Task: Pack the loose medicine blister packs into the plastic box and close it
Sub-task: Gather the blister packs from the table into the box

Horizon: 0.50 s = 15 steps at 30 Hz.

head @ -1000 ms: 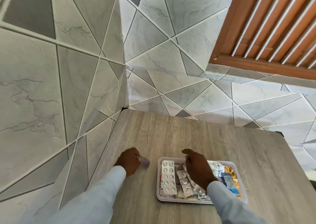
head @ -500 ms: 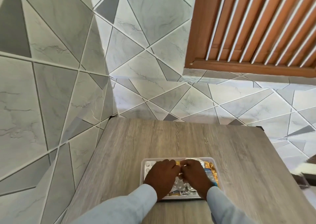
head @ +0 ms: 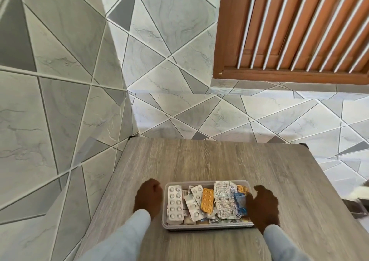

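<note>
A shallow clear plastic box (head: 207, 227) lies lidless on the wooden table (head: 219, 161) near its front edge. Inside are several blister packs: a white one (head: 175, 203) at the left, an orange one (head: 207, 201) in the middle, a crumpled silver foil strip (head: 225, 200) and a blue pack (head: 239, 201) at the right. My left hand (head: 148, 197) is a loose fist on the table just left of the box, apart from it. My right hand (head: 261, 205), fingers curled and blurred, covers the box's right end. I see nothing held in either hand.
Tiled walls stand close on the left and behind the table. A brown louvred shutter (head: 289, 31) fills the upper right. Beyond the table's right edge, low down, is a blurred dark and white thing (head: 357, 203) that I cannot identify.
Both hands were together over the packs in the middle of the box; they have since spread apart to its left and right sides, uncovering the contents. The view has shifted slightly.
</note>
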Each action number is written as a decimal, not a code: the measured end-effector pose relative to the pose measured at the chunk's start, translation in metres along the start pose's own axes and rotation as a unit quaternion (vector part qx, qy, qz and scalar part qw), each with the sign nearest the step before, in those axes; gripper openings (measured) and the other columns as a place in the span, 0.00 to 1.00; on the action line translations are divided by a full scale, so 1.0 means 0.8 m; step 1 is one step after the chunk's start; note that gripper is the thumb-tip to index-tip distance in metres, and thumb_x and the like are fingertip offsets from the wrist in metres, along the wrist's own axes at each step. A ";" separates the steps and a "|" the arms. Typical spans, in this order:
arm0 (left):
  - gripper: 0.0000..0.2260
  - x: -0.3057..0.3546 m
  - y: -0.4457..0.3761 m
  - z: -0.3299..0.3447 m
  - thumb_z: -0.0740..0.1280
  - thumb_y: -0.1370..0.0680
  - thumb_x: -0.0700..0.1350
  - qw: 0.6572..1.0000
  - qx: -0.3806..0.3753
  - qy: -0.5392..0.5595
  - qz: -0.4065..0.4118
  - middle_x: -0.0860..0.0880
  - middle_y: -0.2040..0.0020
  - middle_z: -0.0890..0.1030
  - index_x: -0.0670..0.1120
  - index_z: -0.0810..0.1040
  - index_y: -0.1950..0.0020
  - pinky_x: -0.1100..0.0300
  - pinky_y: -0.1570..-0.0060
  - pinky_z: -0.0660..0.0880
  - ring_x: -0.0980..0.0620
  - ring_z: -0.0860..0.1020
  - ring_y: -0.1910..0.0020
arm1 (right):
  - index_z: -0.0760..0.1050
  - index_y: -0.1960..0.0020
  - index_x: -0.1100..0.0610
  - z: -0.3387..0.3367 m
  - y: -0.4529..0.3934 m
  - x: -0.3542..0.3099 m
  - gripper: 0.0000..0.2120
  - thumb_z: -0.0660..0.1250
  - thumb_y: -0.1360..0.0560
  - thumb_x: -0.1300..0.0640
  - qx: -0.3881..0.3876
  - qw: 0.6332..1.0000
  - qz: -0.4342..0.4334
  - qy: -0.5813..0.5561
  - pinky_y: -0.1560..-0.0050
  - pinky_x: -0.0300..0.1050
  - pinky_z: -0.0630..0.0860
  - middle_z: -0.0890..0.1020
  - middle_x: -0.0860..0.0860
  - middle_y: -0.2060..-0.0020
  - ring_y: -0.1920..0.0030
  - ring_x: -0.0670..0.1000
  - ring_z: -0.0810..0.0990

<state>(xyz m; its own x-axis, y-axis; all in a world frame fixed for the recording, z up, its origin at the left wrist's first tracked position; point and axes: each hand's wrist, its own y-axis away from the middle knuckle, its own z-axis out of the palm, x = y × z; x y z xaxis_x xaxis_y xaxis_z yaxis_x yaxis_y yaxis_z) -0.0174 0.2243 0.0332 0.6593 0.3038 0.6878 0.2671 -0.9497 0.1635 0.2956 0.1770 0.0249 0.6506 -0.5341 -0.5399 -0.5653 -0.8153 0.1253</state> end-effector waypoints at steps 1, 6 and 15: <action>0.07 -0.015 -0.008 -0.002 0.62 0.23 0.42 0.996 -0.012 0.037 -0.084 0.46 0.54 0.80 0.45 0.79 0.51 0.58 0.54 0.72 0.43 0.79 0.53 | 0.71 0.35 0.59 0.001 -0.003 0.007 0.20 0.65 0.25 0.52 -0.031 0.999 0.032 -0.008 0.42 0.55 0.72 0.78 0.62 0.43 0.41 0.64 0.75; 0.06 -0.054 -0.015 0.015 0.63 0.28 0.33 0.920 -0.154 0.200 -0.298 0.37 0.65 0.79 0.35 0.79 0.63 0.54 0.62 0.75 0.43 0.77 0.69 | 0.74 0.49 0.58 0.010 0.001 0.015 0.06 0.60 0.22 0.58 -0.090 0.984 0.093 -0.125 0.58 0.47 0.74 0.80 0.60 0.53 0.60 0.56 0.77; 0.06 -0.042 -0.002 0.041 0.70 0.30 0.34 0.884 -0.210 0.277 -0.311 0.36 0.60 0.85 0.35 0.83 0.55 0.44 0.55 0.81 0.36 0.84 0.58 | 0.72 0.49 0.56 0.026 -0.005 0.027 0.07 0.57 0.20 0.54 -0.100 0.970 0.109 -0.194 0.60 0.47 0.74 0.80 0.57 0.55 0.58 0.55 0.79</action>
<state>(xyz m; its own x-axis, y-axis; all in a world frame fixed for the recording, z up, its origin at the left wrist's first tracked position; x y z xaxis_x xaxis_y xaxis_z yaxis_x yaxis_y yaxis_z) -0.0171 0.2181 -0.0135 -0.0012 0.8046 0.5938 0.0955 -0.5910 0.8010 0.3014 0.1729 -0.0044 0.2660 -0.6056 -0.7500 -0.5335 -0.7405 0.4088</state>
